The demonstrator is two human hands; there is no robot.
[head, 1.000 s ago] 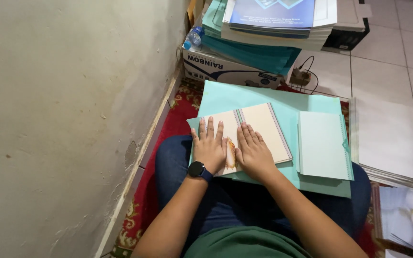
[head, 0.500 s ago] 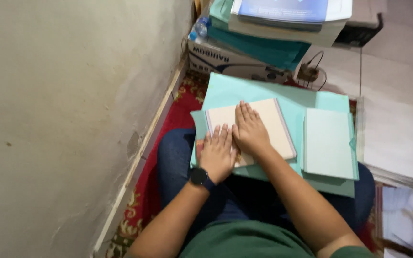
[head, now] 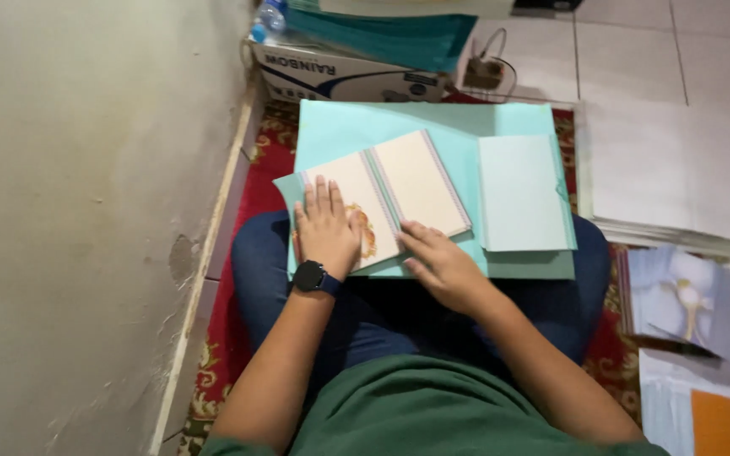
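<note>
The left hand (head: 326, 230) covers much of the orange picture on the cream card (head: 386, 196), so its design can't be read. The cardboard box (head: 340, 76), teal folders (head: 399, 34) and water bottle (head: 268, 17) run off the top edge. The orange sheet (head: 729, 422) is clipped bottom right.

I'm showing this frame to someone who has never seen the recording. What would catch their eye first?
Probably the open cream booklet lying on pale turquoise sheets across the person's lap. The left hand, with a dark watch at its wrist, lies flat on the booklet's left page, while the right hand rests at its lower edge. A red patterned rug frames them beside the wall.
</note>
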